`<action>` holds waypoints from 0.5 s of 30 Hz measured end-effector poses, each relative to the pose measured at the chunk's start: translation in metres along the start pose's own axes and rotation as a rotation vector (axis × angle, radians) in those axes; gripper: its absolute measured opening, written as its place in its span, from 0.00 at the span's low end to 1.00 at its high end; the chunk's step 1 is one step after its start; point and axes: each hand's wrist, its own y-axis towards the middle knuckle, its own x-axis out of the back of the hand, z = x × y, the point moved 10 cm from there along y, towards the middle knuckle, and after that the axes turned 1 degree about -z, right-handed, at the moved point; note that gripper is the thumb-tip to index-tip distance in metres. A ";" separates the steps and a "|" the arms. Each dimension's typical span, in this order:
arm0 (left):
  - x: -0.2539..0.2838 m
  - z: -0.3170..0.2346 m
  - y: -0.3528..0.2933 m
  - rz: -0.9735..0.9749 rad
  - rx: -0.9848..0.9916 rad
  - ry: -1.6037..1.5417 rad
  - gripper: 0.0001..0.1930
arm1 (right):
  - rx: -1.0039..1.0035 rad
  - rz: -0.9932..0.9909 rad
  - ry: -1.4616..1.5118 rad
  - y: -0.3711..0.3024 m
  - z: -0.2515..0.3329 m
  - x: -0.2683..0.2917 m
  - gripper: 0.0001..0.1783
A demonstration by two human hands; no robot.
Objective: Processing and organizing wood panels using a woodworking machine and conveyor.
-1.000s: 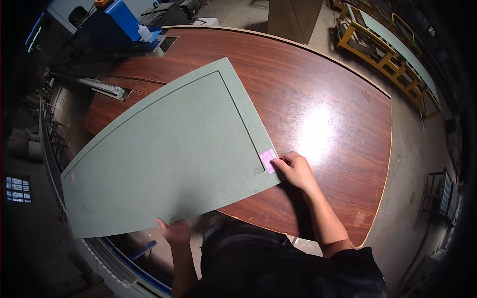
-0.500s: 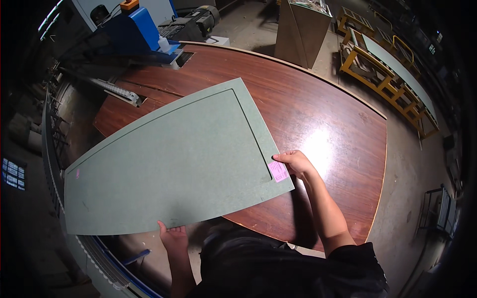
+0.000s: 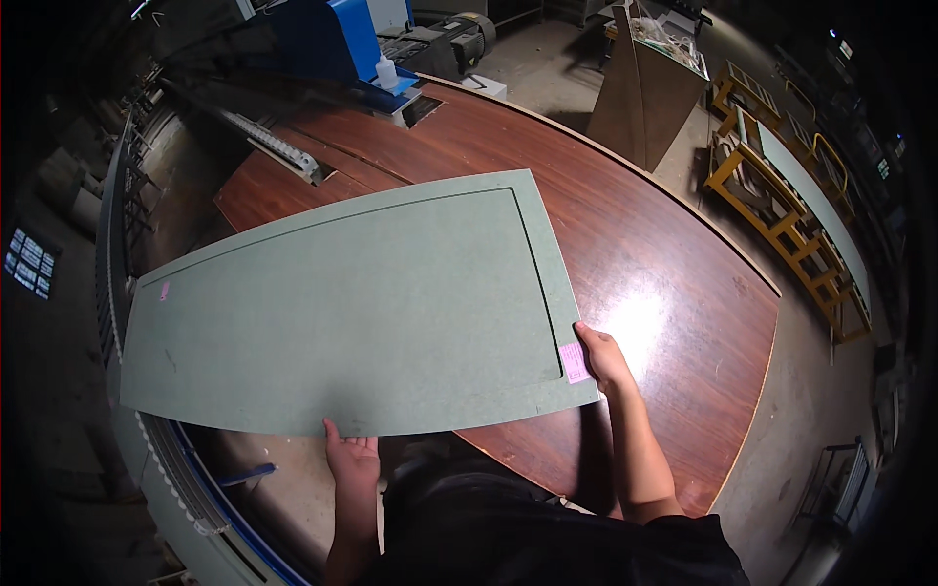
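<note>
A large grey-green panel with a dark grooved line along its far and right sides spans the middle of the view. My right hand grips its right edge beside a pink label, thumb on top and fingers mostly hidden. My left hand holds the near edge from below, its thumb at the rim and fingertips under the panel. A small pink mark lies near the panel's left end. Beneath the panel's right part is a brown wood-grain table.
A blue machine with a white bottle stands at the far edge. A roller-chain track lies far left, another conveyor near left. Beyond the table are a tall brown bin and a yellow-framed cart.
The panel has turned slightly clockwise in view, its left end moving up and its right end shifting right and down. Both hands keep hold. The surroundings have shifted right in view.
</note>
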 end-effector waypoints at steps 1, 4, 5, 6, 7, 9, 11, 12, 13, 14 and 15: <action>-0.001 0.001 -0.002 0.008 0.032 -0.010 0.28 | 0.024 -0.010 -0.076 -0.001 0.002 0.003 0.24; 0.000 -0.001 -0.001 0.037 0.057 -0.030 0.26 | 0.061 -0.025 -0.225 -0.001 0.003 0.007 0.26; -0.001 -0.001 0.000 0.059 0.057 -0.030 0.27 | 0.070 -0.040 -0.292 -0.002 0.003 0.011 0.27; -0.001 -0.003 0.000 0.059 0.060 -0.034 0.27 | 0.072 -0.041 -0.297 -0.001 0.004 0.012 0.27; 0.000 -0.006 -0.001 0.060 0.045 -0.014 0.27 | 0.103 -0.100 -0.426 -0.003 0.008 0.017 0.27; 0.003 -0.008 0.000 0.059 0.037 0.010 0.28 | 0.130 -0.165 -0.556 -0.013 0.021 0.019 0.26; 0.008 -0.006 0.004 0.058 0.035 0.033 0.28 | 0.234 -0.312 -1.283 -0.035 0.064 0.006 0.25; 0.011 -0.003 0.007 0.050 0.046 0.035 0.28 | 0.243 -0.382 -1.323 -0.042 0.076 0.006 0.23; 0.012 -0.002 0.012 0.048 0.041 0.034 0.28 | 0.305 -0.391 -1.289 -0.043 0.085 0.002 0.23; 0.015 0.001 0.016 0.039 0.045 0.037 0.29 | 0.355 -0.400 -1.259 -0.044 0.092 0.002 0.23; 0.020 0.004 0.015 0.014 0.069 0.049 0.29 | 0.408 -0.345 -1.178 -0.044 0.094 -0.003 0.22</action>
